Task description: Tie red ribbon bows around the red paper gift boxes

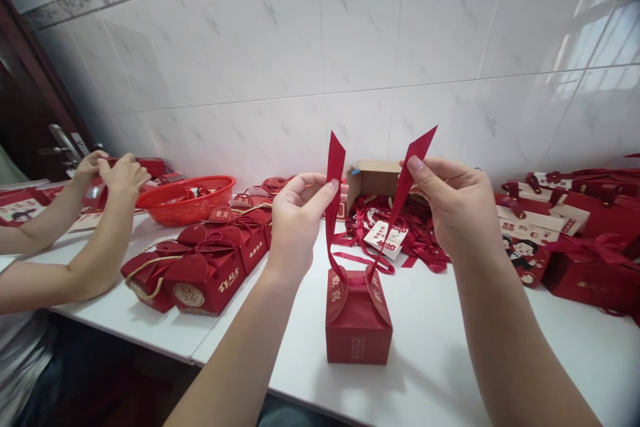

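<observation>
A small red gift box (358, 340) stands upright on the white table, its curved top flaps folded inward. A dark red ribbon (336, 177) comes up out of its top in two strands. My left hand (304, 220) pinches the left strand between thumb and fingers, its slanted end pointing up. With thumb and fingers closed, my right hand (453, 203) grips the right strand higher up, so the two ends spread apart in a V above the box. Neither hand touches the box itself.
Behind the box, a cardboard carton (377, 177) lies with red ribbons (425, 227) and a card (386, 238) spilling out. Tied red boxes (205, 280) and a red plastic basket (187, 203) are at left, near another person's hands (117, 170). More gift boxes (590, 267) stand at right.
</observation>
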A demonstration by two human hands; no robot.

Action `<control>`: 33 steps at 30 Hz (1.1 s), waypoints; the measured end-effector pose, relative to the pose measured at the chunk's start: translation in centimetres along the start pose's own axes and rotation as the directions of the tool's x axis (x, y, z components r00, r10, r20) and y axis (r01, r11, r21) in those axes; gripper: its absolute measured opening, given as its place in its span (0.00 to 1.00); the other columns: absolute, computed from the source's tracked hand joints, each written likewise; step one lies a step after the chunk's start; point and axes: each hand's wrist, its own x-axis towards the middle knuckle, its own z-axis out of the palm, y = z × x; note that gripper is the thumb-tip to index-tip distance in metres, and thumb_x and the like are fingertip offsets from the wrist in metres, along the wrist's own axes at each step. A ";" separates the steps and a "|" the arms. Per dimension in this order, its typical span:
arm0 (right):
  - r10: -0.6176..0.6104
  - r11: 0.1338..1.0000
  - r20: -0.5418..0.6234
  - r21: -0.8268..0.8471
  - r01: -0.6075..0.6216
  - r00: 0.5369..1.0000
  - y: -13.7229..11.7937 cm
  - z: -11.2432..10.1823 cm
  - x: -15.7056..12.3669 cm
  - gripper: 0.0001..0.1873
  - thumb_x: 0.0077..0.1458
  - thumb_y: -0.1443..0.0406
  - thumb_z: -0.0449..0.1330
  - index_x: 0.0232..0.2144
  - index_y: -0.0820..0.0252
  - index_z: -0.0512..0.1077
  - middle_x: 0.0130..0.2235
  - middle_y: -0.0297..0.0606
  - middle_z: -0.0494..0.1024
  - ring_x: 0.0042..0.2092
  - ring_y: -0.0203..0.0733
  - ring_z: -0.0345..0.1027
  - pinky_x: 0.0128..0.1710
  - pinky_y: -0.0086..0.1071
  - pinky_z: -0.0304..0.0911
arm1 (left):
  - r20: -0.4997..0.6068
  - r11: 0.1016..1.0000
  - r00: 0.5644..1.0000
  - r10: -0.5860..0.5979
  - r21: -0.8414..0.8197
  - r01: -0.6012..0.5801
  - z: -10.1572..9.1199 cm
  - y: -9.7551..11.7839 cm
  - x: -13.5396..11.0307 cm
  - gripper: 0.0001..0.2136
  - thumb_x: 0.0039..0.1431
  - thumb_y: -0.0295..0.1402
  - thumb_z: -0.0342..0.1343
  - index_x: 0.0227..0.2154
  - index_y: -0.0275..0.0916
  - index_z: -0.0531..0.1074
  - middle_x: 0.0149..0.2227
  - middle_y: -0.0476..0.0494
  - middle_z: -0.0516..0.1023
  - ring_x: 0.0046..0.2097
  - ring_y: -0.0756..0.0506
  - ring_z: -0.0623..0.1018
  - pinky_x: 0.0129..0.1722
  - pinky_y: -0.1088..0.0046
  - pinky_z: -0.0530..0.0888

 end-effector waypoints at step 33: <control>0.025 0.999 0.486 0.028 -0.044 0.874 -1.4 0.7 -1.3 0.10 0.58 0.63 0.58 0.39 0.56 0.77 0.25 0.32 0.73 0.23 0.30 0.60 0.20 0.25 0.58 | 0.326 0.953 0.932 -0.160 0.297 0.060 0.2 2.3 -0.6 0.11 0.51 0.29 0.60 0.36 0.40 0.66 0.27 0.49 0.76 0.29 0.48 0.77 0.32 0.71 0.71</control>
